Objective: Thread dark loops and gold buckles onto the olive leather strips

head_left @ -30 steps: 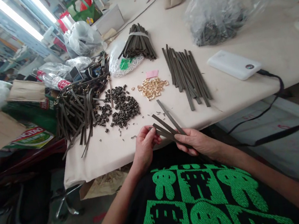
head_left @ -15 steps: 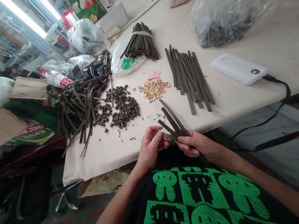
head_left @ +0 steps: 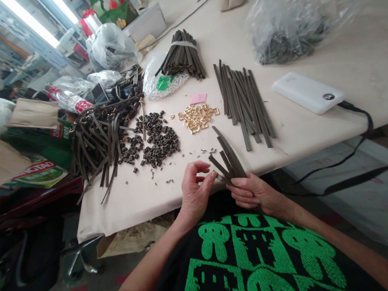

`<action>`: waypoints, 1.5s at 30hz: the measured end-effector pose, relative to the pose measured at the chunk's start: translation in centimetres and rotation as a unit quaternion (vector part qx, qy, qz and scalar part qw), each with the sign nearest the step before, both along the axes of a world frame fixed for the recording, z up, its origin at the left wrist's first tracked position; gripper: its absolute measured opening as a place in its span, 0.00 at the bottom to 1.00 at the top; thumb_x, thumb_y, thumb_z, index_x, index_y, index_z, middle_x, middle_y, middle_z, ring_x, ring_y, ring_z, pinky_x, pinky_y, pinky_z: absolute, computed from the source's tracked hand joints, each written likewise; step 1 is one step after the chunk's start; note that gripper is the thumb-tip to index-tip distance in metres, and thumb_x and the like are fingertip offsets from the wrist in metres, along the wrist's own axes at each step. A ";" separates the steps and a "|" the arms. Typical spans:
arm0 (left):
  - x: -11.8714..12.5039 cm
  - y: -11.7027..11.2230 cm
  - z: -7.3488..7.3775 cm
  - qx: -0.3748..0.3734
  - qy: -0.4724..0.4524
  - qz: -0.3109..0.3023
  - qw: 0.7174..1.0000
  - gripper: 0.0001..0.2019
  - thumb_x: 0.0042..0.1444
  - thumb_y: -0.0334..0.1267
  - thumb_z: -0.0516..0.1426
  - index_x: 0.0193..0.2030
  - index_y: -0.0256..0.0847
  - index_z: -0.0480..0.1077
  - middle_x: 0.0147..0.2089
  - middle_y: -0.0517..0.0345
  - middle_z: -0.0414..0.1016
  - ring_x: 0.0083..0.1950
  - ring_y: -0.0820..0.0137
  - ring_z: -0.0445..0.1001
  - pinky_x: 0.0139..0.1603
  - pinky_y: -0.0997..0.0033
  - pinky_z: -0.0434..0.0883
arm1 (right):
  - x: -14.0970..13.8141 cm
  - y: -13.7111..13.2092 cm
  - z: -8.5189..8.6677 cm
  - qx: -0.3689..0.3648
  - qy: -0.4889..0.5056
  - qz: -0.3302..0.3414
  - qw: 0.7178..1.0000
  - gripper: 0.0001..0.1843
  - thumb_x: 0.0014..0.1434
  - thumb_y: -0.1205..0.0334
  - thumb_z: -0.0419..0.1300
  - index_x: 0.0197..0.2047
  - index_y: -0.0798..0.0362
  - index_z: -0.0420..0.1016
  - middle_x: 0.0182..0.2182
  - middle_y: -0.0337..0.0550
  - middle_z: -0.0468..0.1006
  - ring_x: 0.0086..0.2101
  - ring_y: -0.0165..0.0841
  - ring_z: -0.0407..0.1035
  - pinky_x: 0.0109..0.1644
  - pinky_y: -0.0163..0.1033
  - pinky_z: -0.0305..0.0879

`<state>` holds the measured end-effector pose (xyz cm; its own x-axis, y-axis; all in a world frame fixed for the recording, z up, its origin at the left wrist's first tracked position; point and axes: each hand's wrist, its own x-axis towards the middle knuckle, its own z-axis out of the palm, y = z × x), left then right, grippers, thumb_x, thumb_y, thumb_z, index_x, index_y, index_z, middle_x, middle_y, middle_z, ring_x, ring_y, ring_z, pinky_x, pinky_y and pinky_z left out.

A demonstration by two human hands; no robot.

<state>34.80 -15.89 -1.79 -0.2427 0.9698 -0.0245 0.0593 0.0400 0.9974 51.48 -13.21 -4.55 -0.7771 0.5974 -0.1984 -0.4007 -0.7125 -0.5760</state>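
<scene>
My right hand (head_left: 253,192) is closed around a small fan of dark grey-brown straps (head_left: 231,159) at the table's front edge. Their free ends point up and away from me. Thumb and fingertips of my left hand (head_left: 196,188) pinch the end of one strap that bends out to the left of the fan. Beyond my hands lie a heap of gold metal buckles (head_left: 199,117) and a row of loose straps (head_left: 245,102). Small dark loops (head_left: 159,140) are piled to the left of the buckles.
A banded strap bundle (head_left: 183,53) stands farther back. Finished-looking straps with metal fittings (head_left: 100,134) hang over the left edge. A white power bank (head_left: 309,92) with a black cable lies right, below a clear plastic bag (head_left: 281,22). A pink paper slip (head_left: 198,98) lies behind the buckles.
My left thumb and fingers have shifted slightly right, closer to the fan. The straps in my right hand have fanned differently and stand more upright; the pinched strap shows less of its length.
</scene>
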 end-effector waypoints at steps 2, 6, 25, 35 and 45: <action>-0.2 -0.1 0.3 0.030 0.080 0.000 0.996 0.03 0.55 0.35 0.63 0.33 0.41 0.73 0.32 0.59 0.73 0.35 0.73 0.69 0.37 0.72 0.68 | -0.1 -0.2 0.2 0.020 -0.013 -0.022 0.999 0.16 0.60 0.57 0.64 0.26 0.53 0.65 0.14 0.24 0.52 0.12 0.19 0.37 0.14 0.27 0.38; -0.2 -0.4 0.7 0.000 0.056 -0.059 0.997 0.05 0.58 0.39 0.60 0.36 0.40 0.76 0.31 0.57 0.76 0.30 0.73 0.71 0.35 0.71 0.70 | -0.4 -0.3 0.4 0.069 -0.072 -0.071 0.992 0.12 0.59 0.54 0.64 0.33 0.53 0.69 0.14 0.23 0.52 0.13 0.20 0.39 0.14 0.28 0.39; -3.2 -0.4 1.4 -0.011 0.000 0.005 1.000 0.11 0.54 0.45 0.63 0.36 0.38 0.74 0.35 0.56 0.76 0.37 0.70 0.73 0.41 0.72 0.70 | -1.0 -0.9 0.9 0.155 -0.195 0.003 0.968 0.18 0.61 0.46 0.61 0.33 0.53 0.68 0.14 0.25 0.55 0.13 0.21 0.43 0.13 0.28 0.40; -2.7 -1.0 -0.3 -0.129 -0.177 0.002 0.976 0.13 0.55 0.47 0.62 0.33 0.38 0.72 0.27 0.59 0.74 0.27 0.76 0.71 0.32 0.77 0.67 | -1.2 -1.1 0.6 0.087 -0.150 0.038 0.984 0.23 0.60 0.50 0.62 0.53 0.56 0.70 0.16 0.25 0.59 0.12 0.20 0.43 0.13 0.28 0.39; -1.9 -0.9 -0.3 -0.159 -0.205 -0.040 0.965 0.16 0.54 0.50 0.62 0.31 0.37 0.68 0.27 0.61 0.71 0.25 0.77 0.69 0.29 0.76 0.67 | -1.3 -1.0 -0.2 0.038 -0.088 0.022 0.995 0.20 0.59 0.51 0.65 0.49 0.54 0.72 0.15 0.24 0.57 0.12 0.19 0.40 0.12 0.27 0.38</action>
